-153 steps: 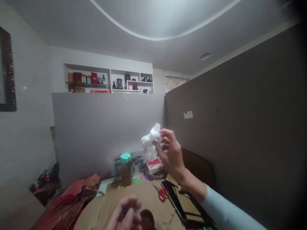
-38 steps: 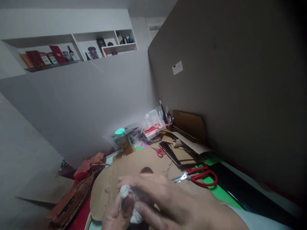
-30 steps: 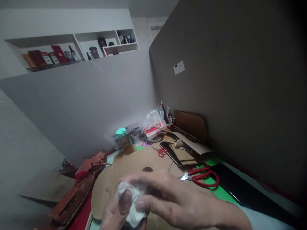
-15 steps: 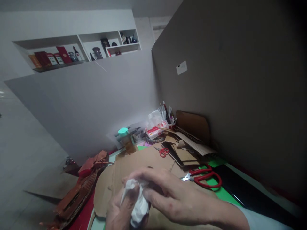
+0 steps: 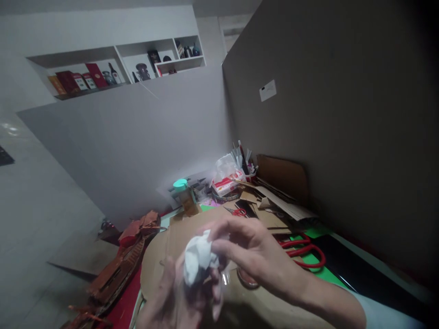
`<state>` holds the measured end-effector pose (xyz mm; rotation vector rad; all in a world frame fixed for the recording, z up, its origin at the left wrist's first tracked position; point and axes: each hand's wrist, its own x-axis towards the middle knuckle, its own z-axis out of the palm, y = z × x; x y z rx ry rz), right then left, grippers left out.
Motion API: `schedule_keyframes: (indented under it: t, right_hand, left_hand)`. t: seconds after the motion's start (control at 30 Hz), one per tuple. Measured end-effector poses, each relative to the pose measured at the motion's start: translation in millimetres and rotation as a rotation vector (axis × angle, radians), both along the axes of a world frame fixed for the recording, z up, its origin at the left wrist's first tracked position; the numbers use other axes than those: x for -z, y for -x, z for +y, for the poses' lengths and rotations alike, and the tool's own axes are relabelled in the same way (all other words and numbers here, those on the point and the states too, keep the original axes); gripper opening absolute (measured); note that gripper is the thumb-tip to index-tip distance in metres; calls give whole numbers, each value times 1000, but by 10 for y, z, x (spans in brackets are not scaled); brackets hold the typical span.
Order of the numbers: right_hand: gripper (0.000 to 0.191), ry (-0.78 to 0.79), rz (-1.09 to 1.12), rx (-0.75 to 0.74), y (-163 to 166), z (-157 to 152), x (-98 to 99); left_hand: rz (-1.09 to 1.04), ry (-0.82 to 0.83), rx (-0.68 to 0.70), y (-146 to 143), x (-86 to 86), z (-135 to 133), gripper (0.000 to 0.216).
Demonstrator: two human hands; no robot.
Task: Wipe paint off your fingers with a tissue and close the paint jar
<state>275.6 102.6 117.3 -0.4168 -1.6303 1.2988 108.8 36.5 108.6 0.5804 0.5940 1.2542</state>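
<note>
A cluttered desk, edged by grey partitions, carries a large sheet of brown cardboard at the near middle. Right of it, large red-handled scissors lie on a green mat. Farther back sit small red scissors, a jar with a teal lid, a tissue pack, a cup of pens and stacked cardboard scraps. At the left edge lie reddish-brown leather pieces.
</note>
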Motion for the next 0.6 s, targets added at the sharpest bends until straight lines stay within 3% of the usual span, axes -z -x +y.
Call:
schedule_keyframes:
  t: [0.2,0.3,0.37,0.6]
  right_hand:
    - [16,37,121,219,-34,55,-32]
    - [14,24,130,260,-25,49,-36]
    - [12,23,128,273,-9,41,-23]
    - [17,83,88,239,55,59,79]
  left_hand:
    - [-100,-294,-117,10,-70,96,67]
    - [-238,-339,-49,57,-61,114,78]
    - [-251,-335,-78,97,-49,109,71]
    - [-49,-237,-553,114,-206,79,56]
